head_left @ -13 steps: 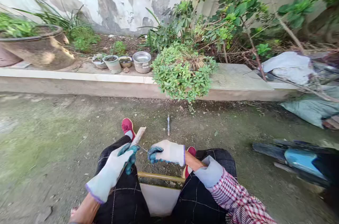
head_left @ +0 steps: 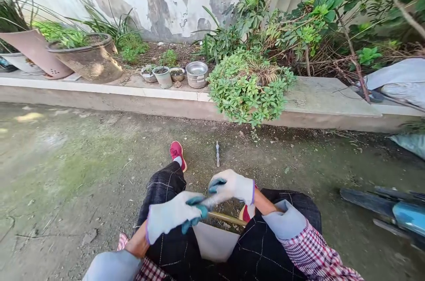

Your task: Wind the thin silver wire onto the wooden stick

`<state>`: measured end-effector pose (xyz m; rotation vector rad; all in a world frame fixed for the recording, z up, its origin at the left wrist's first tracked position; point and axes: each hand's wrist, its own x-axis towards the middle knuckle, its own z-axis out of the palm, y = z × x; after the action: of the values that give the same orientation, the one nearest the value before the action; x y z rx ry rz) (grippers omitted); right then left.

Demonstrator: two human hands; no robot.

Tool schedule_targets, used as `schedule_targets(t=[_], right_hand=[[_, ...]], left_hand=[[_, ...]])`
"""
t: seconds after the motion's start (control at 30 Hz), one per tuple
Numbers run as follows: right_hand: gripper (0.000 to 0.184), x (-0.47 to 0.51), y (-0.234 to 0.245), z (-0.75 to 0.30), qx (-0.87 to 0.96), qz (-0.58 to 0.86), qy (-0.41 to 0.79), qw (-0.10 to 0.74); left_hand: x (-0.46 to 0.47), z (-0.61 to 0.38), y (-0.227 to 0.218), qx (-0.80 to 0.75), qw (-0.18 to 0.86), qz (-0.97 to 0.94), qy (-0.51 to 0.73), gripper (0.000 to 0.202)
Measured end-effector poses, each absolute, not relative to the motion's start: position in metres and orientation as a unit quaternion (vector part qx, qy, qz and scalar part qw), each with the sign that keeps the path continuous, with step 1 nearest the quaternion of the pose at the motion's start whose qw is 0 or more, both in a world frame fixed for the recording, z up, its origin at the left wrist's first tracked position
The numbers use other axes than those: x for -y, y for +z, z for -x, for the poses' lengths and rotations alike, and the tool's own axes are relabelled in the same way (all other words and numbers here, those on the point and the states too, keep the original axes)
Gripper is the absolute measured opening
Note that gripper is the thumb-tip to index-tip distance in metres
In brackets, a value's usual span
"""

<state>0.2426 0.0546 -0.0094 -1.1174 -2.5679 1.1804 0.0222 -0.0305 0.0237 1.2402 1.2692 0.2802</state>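
My left hand (head_left: 175,214), in a white glove with blue-green coated fingers, is closed around a pale flat strip (head_left: 209,202) that looks like wood. Its end points right, toward the other hand, and is smeared by motion. My right hand (head_left: 230,186), gloved the same way, is just above and right of that end with its fingers curled in. What its fingers hold, if anything, I cannot make out. Beyond both hands a short grey stick-like piece (head_left: 218,154) lies on the ground.
Between my knees are a yellowish bar (head_left: 227,217) and a pale panel (head_left: 215,241). A raised ledge (head_left: 159,93) carries potted plants, a metal pot (head_left: 197,75) and a bushy plant (head_left: 250,95). At right lies a blue and black object (head_left: 401,214).
The strip has swung from pointing up and away to pointing right. My hands have come closer together, the right one now higher than the left. The view has shifted left.
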Motion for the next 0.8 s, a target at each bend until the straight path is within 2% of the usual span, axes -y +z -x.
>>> schedule_targets(t=[0.07, 0.13, 0.23, 0.3, 0.37, 0.47, 0.5, 0.63, 0.7, 0.8], right_hand=[[0.019, -0.059, -0.011, -0.245, 0.804, 0.395, 0.418, 0.15], [0.021, -0.059, -0.011, -0.243, 0.772, 0.417, 0.427, 0.216], [0.018, -0.05, -0.01, -0.236, 0.799, 0.384, 0.431, 0.169], [0.018, -0.043, -0.01, -0.233, 0.811, 0.34, 0.461, 0.116], [0.019, -0.04, -0.009, -0.234, 0.798, 0.313, 0.51, 0.077], [0.021, -0.045, -0.01, -0.243, 0.79, 0.335, 0.51, 0.062], [0.02, -0.048, -0.012, -0.247, 0.797, 0.353, 0.486, 0.062], [0.019, -0.06, -0.023, -0.253, 0.807, 0.4, 0.428, 0.073], [0.02, -0.062, -0.028, -0.25, 0.784, 0.413, 0.455, 0.092], [0.021, -0.061, -0.031, -0.244, 0.747, 0.434, 0.491, 0.111]], left_hand=[[0.022, -0.01, 0.033, -0.489, 0.693, -0.471, 0.242, 0.049], [0.012, 0.001, 0.035, -0.499, 0.665, -0.415, 0.37, 0.052], [0.0, 0.009, 0.022, -0.586, 0.578, -0.39, 0.412, 0.041], [-0.001, 0.009, 0.009, -0.662, 0.487, -0.451, 0.347, 0.032], [0.003, 0.002, 0.0, -0.698, 0.377, -0.573, 0.207, 0.026], [0.017, -0.02, -0.002, -0.635, 0.279, -0.721, -0.021, 0.025], [0.022, -0.028, 0.001, -0.596, 0.299, -0.743, -0.054, 0.025], [0.034, -0.047, 0.018, -0.522, 0.38, -0.763, -0.029, 0.019], [0.03, -0.042, 0.026, -0.526, 0.451, -0.719, 0.05, 0.019], [0.017, -0.025, 0.03, -0.573, 0.551, -0.553, 0.247, 0.027]])
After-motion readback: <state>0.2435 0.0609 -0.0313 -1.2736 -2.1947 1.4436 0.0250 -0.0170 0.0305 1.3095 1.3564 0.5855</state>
